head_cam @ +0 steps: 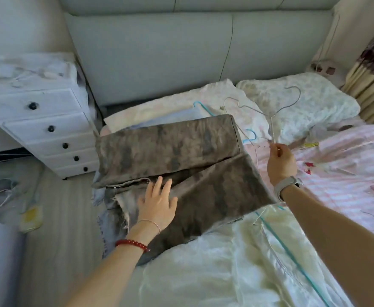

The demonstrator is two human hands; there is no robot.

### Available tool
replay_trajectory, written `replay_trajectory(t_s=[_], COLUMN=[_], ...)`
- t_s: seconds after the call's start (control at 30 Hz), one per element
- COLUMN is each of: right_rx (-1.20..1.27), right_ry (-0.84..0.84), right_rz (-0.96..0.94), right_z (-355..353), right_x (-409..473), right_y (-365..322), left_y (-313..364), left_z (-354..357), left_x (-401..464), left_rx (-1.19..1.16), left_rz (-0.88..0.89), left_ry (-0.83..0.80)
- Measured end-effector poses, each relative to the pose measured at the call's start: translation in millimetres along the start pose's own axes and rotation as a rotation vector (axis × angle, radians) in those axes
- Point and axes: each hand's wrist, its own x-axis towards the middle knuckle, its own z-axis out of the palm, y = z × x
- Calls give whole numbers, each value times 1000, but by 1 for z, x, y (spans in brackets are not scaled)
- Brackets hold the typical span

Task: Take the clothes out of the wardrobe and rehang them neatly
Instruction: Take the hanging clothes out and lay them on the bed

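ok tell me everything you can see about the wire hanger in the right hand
The hanger is thin, pale, metallic-looking wire, bent into a hook and sloping shoulders. It is held up over the bed, above the floral pillows, with its hook end pointing up and away towards the headboard. The right hand pinches its lower end between fingertips and thumb. Nothing hangs on it. Blur hides whether it is one hanger or two overlapping.

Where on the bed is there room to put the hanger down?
The pink striped sheet, right of the right hand holding the wire hanger, looks mostly free. The brown trousers under the left hand and the shiny white garment crowd the near side.
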Motion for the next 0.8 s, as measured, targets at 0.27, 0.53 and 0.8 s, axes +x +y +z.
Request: replay_trajectory(t_s=[0.27,0.53,0.8], right_rx=[-241,-397,-393], right_ry=[-436,-538,-502], right_rz=[10,-197,-458], right_z=[45,21,-94], right_x=[42,5,-95], right_y=[79,61,-19], left_y=[-3,14,60], left_z=[64,15,-70], left_x=[50,31,-72], left_rx=[158,167,296], left_rz=[-26,-32,58], left_ry=[-155,-55,255])
